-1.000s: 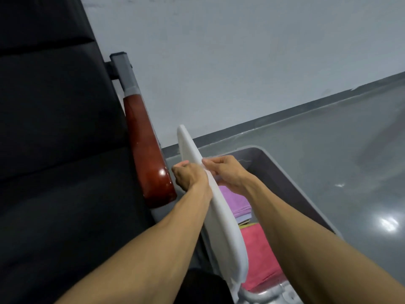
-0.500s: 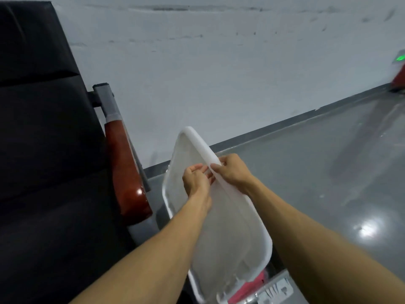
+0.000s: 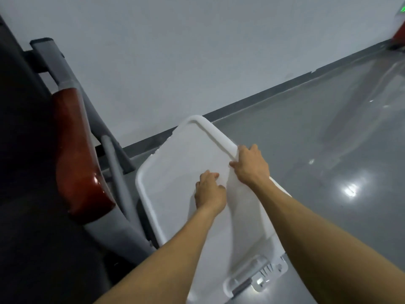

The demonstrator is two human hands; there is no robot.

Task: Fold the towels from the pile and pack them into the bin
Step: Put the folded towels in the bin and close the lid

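A white plastic lid point(image 3: 175, 183) lies nearly flat over the bin on the floor, hiding the bin's inside and any towels in it. My left hand point(image 3: 209, 190) rests on the lid's top, near its middle, with bent fingers touching the surface. My right hand point(image 3: 249, 165) grips the lid's right rim, thumb on top and fingers over the edge. A clear latch clip point(image 3: 258, 278) shows at the bin's near end. No towel pile is in view.
A black chair point(image 3: 32, 172) with a red-brown armrest point(image 3: 76, 154) and grey metal legs point(image 3: 116, 183) stands close on the bin's left. A pale wall point(image 3: 175, 51) runs behind. Glossy grey floor point(image 3: 328, 150) spreads to the right.
The lid swung down from on edge to nearly flat, covering the purple and red towels. My left hand moved from the rim onto the lid's top; my right hand kept the rim.
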